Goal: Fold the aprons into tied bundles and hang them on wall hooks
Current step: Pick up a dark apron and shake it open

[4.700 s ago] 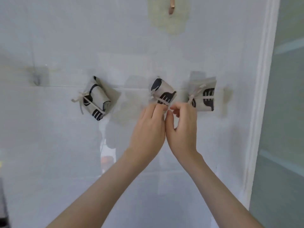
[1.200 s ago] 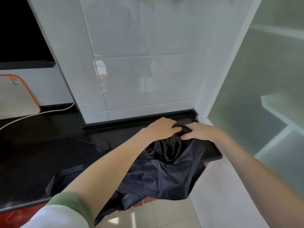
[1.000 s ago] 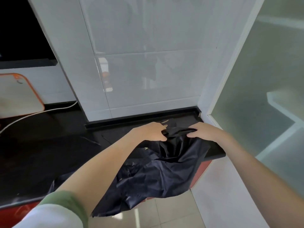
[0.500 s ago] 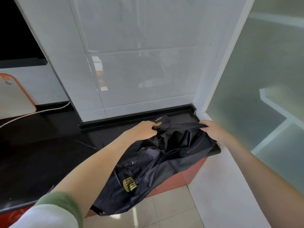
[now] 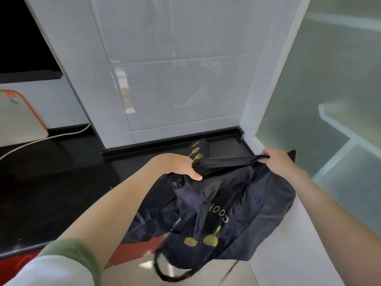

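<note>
left hand gripping dark apron, right hand pinching its edge

Apron was dark navy, almost black, with gold spoon-and-fork prints and gold lettering. Worktop was glossy black, wall tiles shiny white. Board was cream with an orange rim, cable white. Sleeve was green over white. Cabinet front under the worktop was red, floor pale beige tile, glass a frosted grey-green.
</note>
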The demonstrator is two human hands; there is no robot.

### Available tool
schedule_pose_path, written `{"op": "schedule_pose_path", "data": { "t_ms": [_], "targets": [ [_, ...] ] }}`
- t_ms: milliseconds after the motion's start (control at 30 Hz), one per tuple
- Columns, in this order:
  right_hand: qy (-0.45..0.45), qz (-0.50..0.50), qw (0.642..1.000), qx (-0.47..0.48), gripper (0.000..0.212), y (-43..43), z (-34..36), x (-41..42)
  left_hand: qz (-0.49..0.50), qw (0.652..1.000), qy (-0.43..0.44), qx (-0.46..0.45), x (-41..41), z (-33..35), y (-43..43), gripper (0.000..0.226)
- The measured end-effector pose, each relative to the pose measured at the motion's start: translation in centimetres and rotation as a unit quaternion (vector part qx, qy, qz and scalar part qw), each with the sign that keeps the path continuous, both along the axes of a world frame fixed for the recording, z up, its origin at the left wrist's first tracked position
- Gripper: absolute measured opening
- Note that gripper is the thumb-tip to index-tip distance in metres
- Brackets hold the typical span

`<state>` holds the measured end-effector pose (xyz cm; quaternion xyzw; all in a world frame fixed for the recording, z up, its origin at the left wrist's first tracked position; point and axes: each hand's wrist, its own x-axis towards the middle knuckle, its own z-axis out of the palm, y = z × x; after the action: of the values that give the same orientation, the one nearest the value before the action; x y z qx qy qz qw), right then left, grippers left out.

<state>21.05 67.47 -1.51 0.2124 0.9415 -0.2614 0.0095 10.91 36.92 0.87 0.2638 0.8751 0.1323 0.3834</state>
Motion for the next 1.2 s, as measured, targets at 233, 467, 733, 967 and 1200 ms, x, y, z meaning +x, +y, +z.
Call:
{"op": "schedule_pose_path", "data": {
  "t_ms": [233,467,733,967,1200],
  "targets": [
    [-0.07,0.083,0.994,0.023,0.011,-3.4,-1.3,-0.2,-0.032,0.991,0.073,-0.108,2.1,-0.3,-3.4,0.05],
    [-0.055,0.111,0.992,0.015,0.024,-5.7,-0.2,-1.1,0.058,0.994,0.09,-0.013,1.1,-1.1,-6.8,0.041],
    [0.02,0.078,0.996,-0.027,0.032,-6.9,-0.6,-3.3,0.111,0.976,0.175,0.061,-0.3,-1.2,-9.0,0.03],
    [0.002,0.056,0.996,-0.075,0.024,-7.5,-3.8,-4.8,0.186,0.981,-0.026,0.044,-1.4,-3.0,-9.7,0.055],
    [-0.141,0.114,0.981,-0.064,0.047,-10.8,-10.4,-9.6,0.262,0.962,0.048,0.06,-5.7,-10.5,-8.5,0.027]
  ]
}}
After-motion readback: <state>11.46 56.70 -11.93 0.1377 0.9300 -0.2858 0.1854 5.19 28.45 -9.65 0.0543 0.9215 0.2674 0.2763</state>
